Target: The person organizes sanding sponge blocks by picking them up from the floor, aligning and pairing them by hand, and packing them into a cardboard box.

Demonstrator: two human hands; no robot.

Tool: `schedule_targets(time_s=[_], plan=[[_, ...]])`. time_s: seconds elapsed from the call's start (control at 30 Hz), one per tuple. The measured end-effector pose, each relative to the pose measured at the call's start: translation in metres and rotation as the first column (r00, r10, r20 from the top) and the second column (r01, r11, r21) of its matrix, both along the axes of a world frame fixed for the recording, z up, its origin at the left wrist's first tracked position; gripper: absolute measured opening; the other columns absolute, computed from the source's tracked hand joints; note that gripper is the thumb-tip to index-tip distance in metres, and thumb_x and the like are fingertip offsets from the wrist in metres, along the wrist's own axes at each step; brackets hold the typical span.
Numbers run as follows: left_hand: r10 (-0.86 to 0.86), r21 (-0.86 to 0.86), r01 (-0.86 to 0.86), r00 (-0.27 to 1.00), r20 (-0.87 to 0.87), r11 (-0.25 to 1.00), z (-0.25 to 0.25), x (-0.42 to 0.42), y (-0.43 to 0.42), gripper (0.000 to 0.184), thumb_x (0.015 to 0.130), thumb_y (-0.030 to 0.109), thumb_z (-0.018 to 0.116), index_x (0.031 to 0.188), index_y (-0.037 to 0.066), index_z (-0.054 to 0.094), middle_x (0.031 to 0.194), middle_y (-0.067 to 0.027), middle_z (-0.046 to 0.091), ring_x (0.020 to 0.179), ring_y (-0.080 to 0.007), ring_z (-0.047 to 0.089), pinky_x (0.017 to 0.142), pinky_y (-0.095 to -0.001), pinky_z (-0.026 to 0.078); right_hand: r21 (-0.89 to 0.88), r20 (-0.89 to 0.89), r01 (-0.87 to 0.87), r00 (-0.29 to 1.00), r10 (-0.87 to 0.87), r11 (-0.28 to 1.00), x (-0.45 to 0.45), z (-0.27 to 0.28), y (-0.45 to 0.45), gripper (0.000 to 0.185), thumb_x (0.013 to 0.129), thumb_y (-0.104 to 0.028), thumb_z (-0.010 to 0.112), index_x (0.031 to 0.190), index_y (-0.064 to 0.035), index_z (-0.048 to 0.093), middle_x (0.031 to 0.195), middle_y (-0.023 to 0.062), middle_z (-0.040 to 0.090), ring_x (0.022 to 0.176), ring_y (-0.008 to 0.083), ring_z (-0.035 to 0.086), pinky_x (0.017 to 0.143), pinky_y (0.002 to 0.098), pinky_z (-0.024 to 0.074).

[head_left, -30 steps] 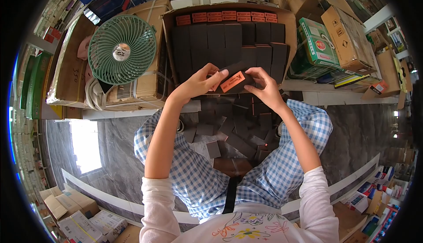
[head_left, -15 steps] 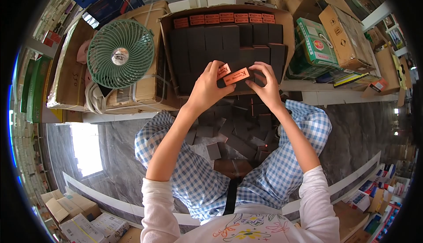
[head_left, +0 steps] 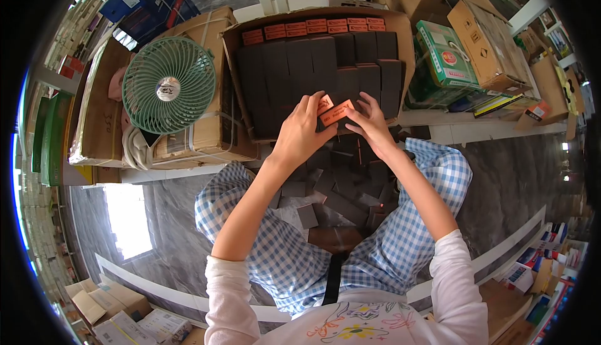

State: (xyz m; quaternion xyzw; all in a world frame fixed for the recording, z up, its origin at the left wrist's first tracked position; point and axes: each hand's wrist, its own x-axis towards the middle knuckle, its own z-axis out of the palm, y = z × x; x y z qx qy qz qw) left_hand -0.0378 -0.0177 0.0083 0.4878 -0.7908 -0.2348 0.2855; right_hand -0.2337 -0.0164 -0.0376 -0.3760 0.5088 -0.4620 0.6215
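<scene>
Two small black boxes with orange printed ends are between my hands, over the near edge of a large carton [head_left: 405, 63]. My left hand [head_left: 302, 129] is closed around them from the left, its fingers over the partly covered box [head_left: 324, 103]. The fingers of my right hand [head_left: 373, 126] press on the right side of the nearer orange-ended box [head_left: 337, 113]. Rows of black boxes [head_left: 285, 63] fill much of the carton, with a line of orange ends along its far side. More black boxes [head_left: 341, 204] lie loose on the floor between my legs.
A green fan [head_left: 168, 88] stands at the left on a taped cardboard box [head_left: 210, 119]. At the right are a green carton [head_left: 447, 60] and a brown carton [head_left: 488, 51]. Opened boxes [head_left: 113, 301] lie at the lower left, and a white shelf edge [head_left: 438, 133] runs behind the floor pile.
The second box's orange end has come into view behind the first. My left hand has shifted round to the near side of the boxes. The whole view has tilted slightly.
</scene>
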Motion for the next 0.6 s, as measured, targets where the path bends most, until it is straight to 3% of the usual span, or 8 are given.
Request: schedule_targets(time_s=[0.17, 0.33, 0.6], plan=[[-0.053, -0.012, 0.054, 0.996, 0.065, 0.998, -0.003, 0.0, 0.003, 0.071, 0.077, 0.019, 0.072, 0.136, 0.0, 0.038, 0.114, -0.0168, 0.052, 0.099, -0.0349, 0.06, 0.082, -0.0393, 0.053, 0.006, -0.02, -0.008, 1.0, 0.008, 1.0, 0.003, -0.003, 0.002, 0.104, 0.072, -0.045, 0.081, 0.143, 0.0018, 0.021, 0.135, 0.0175, 0.038, 0.12, 0.0233, 0.047, 0.098, 0.0359, 0.0443], [-0.079, -0.032, 0.084, 0.99, 0.12, 0.996, -0.002, -0.001, 0.004, 0.074, 0.076, 0.019, 0.072, 0.137, -0.003, 0.036, 0.113, -0.0181, 0.052, 0.098, -0.0356, 0.06, 0.081, -0.0388, 0.054, -0.133, -0.163, -0.034, 0.986, 0.012, 0.991, 0.007, -0.012, 0.002, 0.098, 0.07, -0.043, 0.082, 0.139, 0.0035, 0.03, 0.126, 0.0163, 0.047, 0.121, 0.0232, 0.047, 0.1, 0.0337, 0.0401], [-0.073, -0.11, 0.093, 0.982, 0.174, 0.99, -0.011, -0.003, 0.005, 0.077, 0.075, 0.019, 0.073, 0.136, -0.008, 0.034, 0.111, -0.0209, 0.053, 0.098, -0.0349, 0.061, 0.08, -0.0372, 0.054, -0.132, -0.231, -0.025, 0.973, -0.006, 0.991, 0.008, -0.016, 0.004, 0.103, 0.068, -0.048, 0.082, 0.139, 0.0057, 0.03, 0.131, 0.0197, 0.045, 0.125, 0.0255, 0.043, 0.102, 0.0349, 0.0383]])
